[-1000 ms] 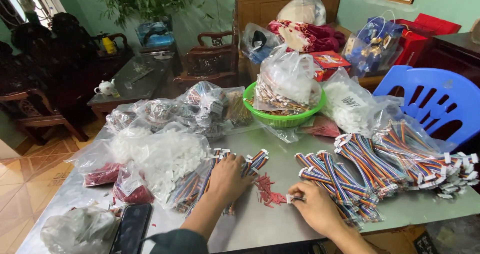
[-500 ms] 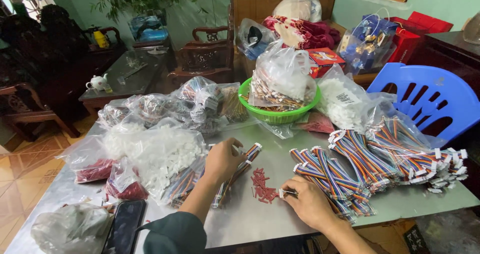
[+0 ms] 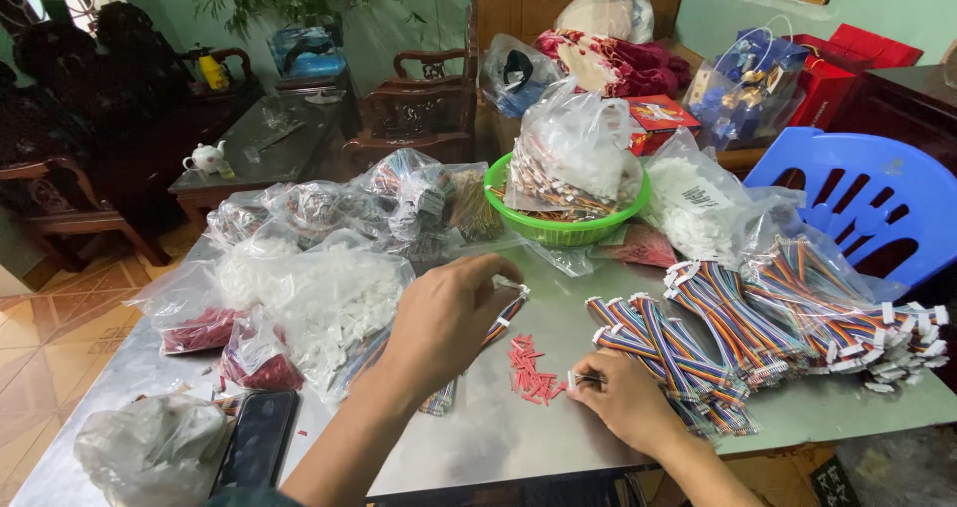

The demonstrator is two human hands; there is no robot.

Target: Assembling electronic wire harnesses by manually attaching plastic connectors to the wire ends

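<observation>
A grey metal table (image 3: 498,437) fills the foreground of a green-walled room, with the green plastic basket (image 3: 563,230) of bagged wire parts at its far middle. Nearer than the basket, the left hand (image 3: 449,313) lies curled over a rainbow ribbon cable (image 3: 503,318), fingers together on its white end. To the basket's near right, the right hand (image 3: 623,399) pinches a thin wire end (image 3: 583,378) between closed fingertips, beside heaped ribbon cables (image 3: 758,328). Small red pieces (image 3: 531,367) lie between the hands. Left of the basket sit clear bags of white connectors (image 3: 319,298); a black phone (image 3: 257,437) lies at the near left. Behind stand a blue plastic chair (image 3: 867,193) and dark wooden chairs (image 3: 424,113).
</observation>
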